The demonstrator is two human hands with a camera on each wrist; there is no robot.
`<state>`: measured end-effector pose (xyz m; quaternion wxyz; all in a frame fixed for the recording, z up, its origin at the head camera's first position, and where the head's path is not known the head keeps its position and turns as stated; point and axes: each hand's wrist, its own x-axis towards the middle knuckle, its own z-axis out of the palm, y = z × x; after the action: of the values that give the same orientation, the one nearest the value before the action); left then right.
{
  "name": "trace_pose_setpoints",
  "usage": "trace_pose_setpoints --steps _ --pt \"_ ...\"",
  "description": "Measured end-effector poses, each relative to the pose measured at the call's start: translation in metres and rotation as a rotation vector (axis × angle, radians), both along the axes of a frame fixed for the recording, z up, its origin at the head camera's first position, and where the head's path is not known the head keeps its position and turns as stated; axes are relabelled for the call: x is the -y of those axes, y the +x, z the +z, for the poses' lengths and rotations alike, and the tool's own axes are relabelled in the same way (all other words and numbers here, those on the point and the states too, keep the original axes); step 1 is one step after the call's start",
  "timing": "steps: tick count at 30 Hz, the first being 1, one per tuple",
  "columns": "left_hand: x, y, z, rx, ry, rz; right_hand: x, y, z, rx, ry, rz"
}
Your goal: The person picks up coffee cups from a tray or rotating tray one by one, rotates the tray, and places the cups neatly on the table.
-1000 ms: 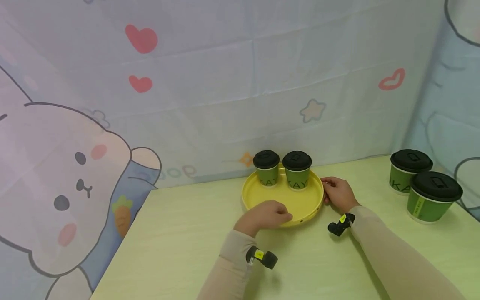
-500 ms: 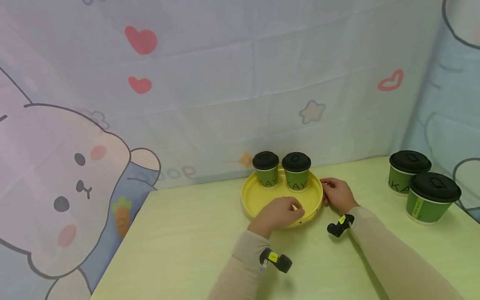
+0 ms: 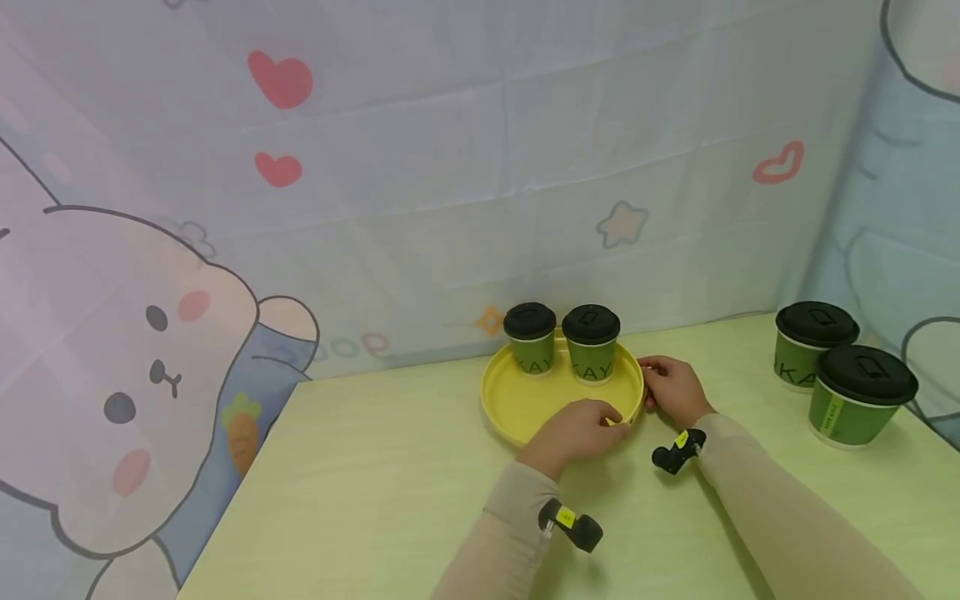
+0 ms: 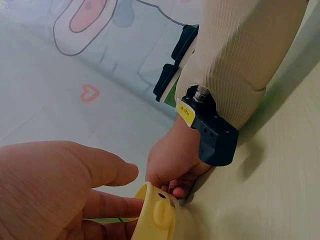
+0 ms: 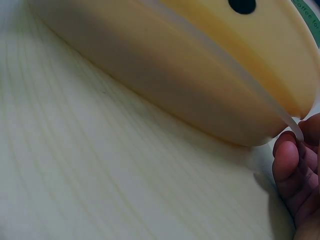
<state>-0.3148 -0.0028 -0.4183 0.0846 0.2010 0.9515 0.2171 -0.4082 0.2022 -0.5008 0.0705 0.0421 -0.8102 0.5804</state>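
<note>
A round yellow tray [image 3: 517,404] lies on the table near the back wall. Two small green paper cups with black lids, a left one [image 3: 534,354] and a right one [image 3: 594,360], stand upright at its far side. My left hand [image 3: 573,432] reaches over the near rim; in the left wrist view its straight fingers touch the tray's inner wall, the thumb apart above. At the tray's right edge my right hand [image 3: 677,392] pinches a thin pale strip [image 5: 250,82] running along the tray's side, seen in the right wrist view. Black dots and a yellow bump decorate the tray wall [image 4: 157,215].
Two larger green cups with black lids, one behind [image 3: 798,358] and one in front [image 3: 855,408], stand at the right side of the table [image 3: 360,467]. A printed cloth [image 3: 420,183] hangs close behind the tray.
My left hand has moved right along the tray's near rim, its fingers spreading away from the thumb. My right hand stays at the right edge; tray and cups keep their places.
</note>
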Motion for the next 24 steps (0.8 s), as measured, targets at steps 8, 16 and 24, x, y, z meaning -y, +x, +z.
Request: trace_pose_setpoints --steps 8,16,24 --pt "0.007 -0.001 -0.001 0.0 -0.005 -0.01 0.0 0.002 0.003 -0.017 0.015 0.01" --pt "0.019 -0.002 0.002 0.007 -0.018 -0.029 0.0 0.003 0.004 -0.011 0.03 0.007" --pt "0.033 -0.001 0.006 0.015 -0.048 -0.051 0.0 0.004 0.006 -0.013 0.054 0.003"
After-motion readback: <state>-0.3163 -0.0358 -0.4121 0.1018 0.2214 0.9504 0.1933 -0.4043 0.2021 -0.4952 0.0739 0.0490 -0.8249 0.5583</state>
